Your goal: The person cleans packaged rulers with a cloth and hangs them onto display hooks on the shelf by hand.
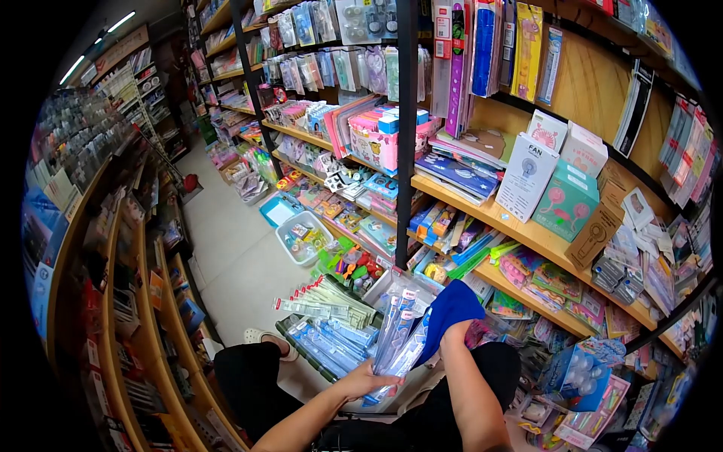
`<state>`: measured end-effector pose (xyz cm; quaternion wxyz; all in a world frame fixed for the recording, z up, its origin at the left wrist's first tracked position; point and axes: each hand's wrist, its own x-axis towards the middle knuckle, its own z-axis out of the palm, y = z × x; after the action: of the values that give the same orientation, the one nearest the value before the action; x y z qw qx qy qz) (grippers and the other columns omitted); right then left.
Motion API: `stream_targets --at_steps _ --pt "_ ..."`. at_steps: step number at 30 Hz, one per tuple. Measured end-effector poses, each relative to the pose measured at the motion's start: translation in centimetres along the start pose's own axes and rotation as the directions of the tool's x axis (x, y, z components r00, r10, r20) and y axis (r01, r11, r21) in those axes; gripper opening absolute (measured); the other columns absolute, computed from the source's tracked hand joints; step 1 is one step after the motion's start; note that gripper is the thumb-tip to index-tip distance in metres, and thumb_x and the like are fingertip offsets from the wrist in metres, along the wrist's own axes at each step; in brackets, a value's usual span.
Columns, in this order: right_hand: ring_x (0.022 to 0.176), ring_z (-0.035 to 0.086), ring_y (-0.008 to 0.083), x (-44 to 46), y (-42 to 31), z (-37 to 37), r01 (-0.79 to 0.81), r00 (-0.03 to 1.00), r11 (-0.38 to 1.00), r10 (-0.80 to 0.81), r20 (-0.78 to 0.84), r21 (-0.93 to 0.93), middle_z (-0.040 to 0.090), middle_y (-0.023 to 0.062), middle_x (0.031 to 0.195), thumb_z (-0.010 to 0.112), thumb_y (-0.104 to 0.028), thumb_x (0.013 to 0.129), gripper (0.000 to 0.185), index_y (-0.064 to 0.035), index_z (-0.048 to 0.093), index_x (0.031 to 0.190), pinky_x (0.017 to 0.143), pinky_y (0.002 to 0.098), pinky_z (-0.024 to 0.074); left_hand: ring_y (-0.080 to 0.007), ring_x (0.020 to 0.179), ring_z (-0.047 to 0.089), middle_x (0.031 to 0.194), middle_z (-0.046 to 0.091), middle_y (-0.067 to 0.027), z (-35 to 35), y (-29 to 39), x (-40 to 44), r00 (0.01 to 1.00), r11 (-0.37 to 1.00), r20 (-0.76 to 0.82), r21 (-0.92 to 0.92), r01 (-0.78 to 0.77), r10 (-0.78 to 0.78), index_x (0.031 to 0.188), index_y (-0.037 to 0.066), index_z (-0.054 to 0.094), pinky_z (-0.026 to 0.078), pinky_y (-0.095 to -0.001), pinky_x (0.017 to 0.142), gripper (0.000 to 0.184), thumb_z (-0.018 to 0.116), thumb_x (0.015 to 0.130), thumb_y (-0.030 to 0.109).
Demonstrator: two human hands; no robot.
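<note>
Tall shelf rack (467,202) ahead and to the right, stocked with boxed and bagged goods. Dark-edged tray (327,373) on the floor between the knees, holding blue-tinted packs (331,346) and pale packs (320,297) with red ends.

Blue cloth (449,309) is at the right hand (454,335), up against the upper part of the held bundle. Cloth hides most of those fingers, so can't tell how far they're closed. Looks soft and floppy.

Slim clear packets (395,331) are in the left hand (363,382), just above the tray's near right side, tilted, tops fanned out. Left fingers are closed round the lower ends. Hands are near each other, not joined.

Handling, my read: packets light, fairly stiff lengthwise, slick film, so they'd slide over each other. Grip the bundle low and square, light squeeze; too hard may crease the film or stress the contents.
</note>
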<state>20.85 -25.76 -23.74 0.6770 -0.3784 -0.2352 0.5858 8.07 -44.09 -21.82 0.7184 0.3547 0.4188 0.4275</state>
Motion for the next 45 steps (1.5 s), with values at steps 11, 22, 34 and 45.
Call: stream_targets --at_steps 11,22,34,45 --pt "0.054 0.045 0.0170 2.9 -2.4 -1.1 -0.523 0.842 0.781 0.412 0.348 0.341 0.048 0.0030 0.068 0.046 -0.028 0.086 0.016 -0.0146 0.047 0.077 0.046 0.0290 0.0380 -0.0146 0.069 0.055 0.083 0.056 -0.0069 -1.1 0.7 -2.9 0.999 0.990 -0.020 -0.140 -0.031 0.028 0.095 0.000 0.054 0.045 -0.0266 0.064 0.018 0.060 0.079 0.006" --pt "0.068 0.050 0.0072 -5.0 -1.5 1.9 0.006 0.782 0.909 0.256 0.568 -0.418 0.052 0.0001 0.078 0.052 0.006 0.077 0.024 -0.0073 0.052 0.097 0.059 0.0203 0.0429 -0.0141 0.068 0.055 0.081 0.056 -0.0065 -1.4 -0.1 -3.4 0.998 0.997 -0.057 -0.080 0.008 -0.013 0.095 0.000 0.054 0.045 -0.0261 0.064 0.017 0.060 0.080 0.006" --pt "0.063 0.052 0.0091 -5.2 -1.9 3.0 0.188 0.916 0.846 0.032 0.399 -0.499 0.053 0.0038 0.075 0.054 0.004 0.076 0.035 -0.0088 0.040 0.106 0.055 0.0213 0.0426 -0.0130 0.065 0.054 0.079 0.057 -0.0058 -2.1 0.5 -4.6 0.999 0.994 -0.048 -0.105 0.007 -0.012 0.092 0.000 0.055 0.043 -0.0241 0.061 0.015 0.060 0.080 0.007" --pt "0.090 0.050 0.0182 0.8 2.5 -0.2 0.049 0.995 0.813 0.009 0.095 -0.580 0.052 0.0134 0.100 0.053 -0.011 0.084 0.027 0.0017 0.045 0.107 0.078 0.0298 0.0416 -0.0154 0.070 0.057 0.083 0.059 -0.0076 -4.5 -1.3 -8.7 0.993 0.963 -0.113 -0.264 -0.056 0.027 0.095 0.000 0.056 0.047 -0.0271 0.064 0.020 0.062 0.077 0.005"
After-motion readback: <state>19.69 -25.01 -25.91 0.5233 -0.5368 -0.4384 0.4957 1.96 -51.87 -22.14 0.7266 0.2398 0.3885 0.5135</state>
